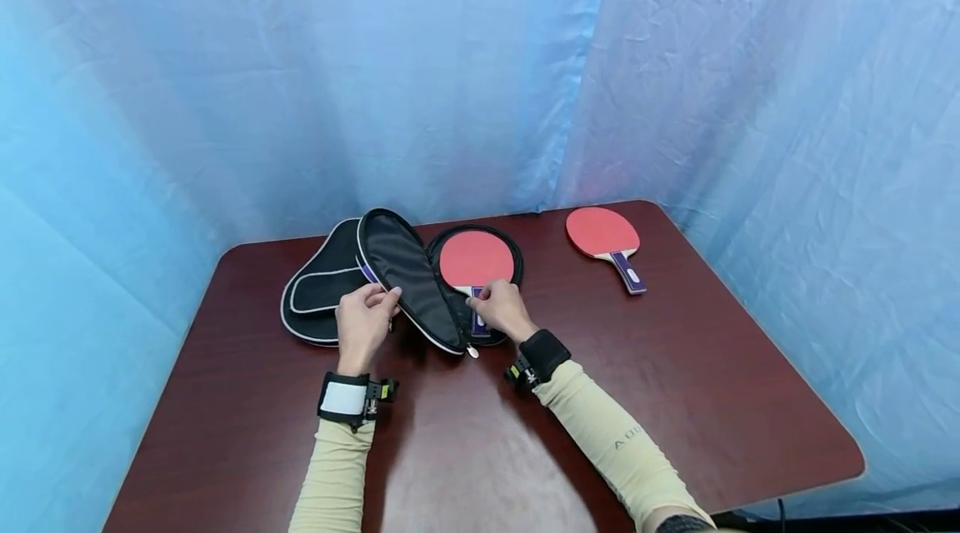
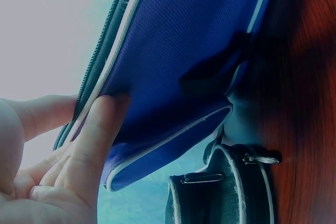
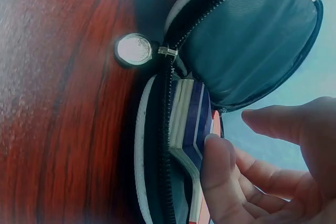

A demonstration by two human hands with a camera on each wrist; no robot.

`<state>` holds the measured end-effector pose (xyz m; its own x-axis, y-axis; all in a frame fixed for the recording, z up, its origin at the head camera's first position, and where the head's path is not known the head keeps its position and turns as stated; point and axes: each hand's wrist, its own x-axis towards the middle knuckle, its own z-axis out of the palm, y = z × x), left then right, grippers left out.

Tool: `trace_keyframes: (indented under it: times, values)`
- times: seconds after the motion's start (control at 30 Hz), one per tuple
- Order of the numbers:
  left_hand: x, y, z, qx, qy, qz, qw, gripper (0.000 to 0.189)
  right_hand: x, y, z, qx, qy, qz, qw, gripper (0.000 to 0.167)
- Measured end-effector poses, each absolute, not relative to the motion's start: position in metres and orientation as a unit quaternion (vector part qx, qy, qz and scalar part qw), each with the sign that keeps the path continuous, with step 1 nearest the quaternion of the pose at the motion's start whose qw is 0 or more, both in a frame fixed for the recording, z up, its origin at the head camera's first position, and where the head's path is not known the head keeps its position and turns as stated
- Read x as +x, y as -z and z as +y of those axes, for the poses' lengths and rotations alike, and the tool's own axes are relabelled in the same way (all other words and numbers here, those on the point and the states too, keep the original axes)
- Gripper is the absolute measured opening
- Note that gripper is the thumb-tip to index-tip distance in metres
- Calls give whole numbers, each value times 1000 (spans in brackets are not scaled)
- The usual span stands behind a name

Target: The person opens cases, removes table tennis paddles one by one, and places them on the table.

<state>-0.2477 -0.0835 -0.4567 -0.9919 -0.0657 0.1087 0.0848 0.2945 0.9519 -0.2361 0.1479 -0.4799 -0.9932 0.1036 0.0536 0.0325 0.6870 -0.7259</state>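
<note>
A black paddle case lies unzipped, its raised cover (image 1: 408, 275) tilted to the left and its blue outer face (image 2: 178, 40) turned to the left wrist camera. My left hand (image 1: 363, 321) pinches the pale-piped edge of that cover between thumb and fingers. Inside the case's lower half rests a red table tennis paddle (image 1: 476, 256), handle toward me. Over its purple handle (image 3: 194, 114) is my right hand (image 1: 504, 310); one fingertip appears to touch the handle's side, while the thumb stands apart from it. The zipper pull (image 3: 134, 49) hangs at the case's near end.
A second black case (image 1: 315, 291) with white piping lies at the left, partly behind the raised cover. Another red paddle (image 1: 603, 233) lies at the back right of the brown table (image 1: 675, 400). Blue curtains (image 1: 450, 83) surround the table's back and sides.
</note>
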Motion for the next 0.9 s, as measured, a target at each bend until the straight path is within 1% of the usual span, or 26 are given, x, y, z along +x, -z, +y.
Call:
trace_keyframes:
  times: [0.33,0.63,0.7,0.9]
  values:
    - [-249,454,-86,-19,582,-811,57,31,-238,482,142,-77,-382,-920,42,43]
    - [-246,455,-101,-8,564,-822,73,33,-244,487,127,-95,-355,-929,42,29]
    - [-246,455,-101,-9,563,-823,73,34,-244,488,128,-103,-351,-930,42,32]
    - [-247,454,-97,-12,560,-825,75,33,-241,491,134,-128,-348,-928,31,47]
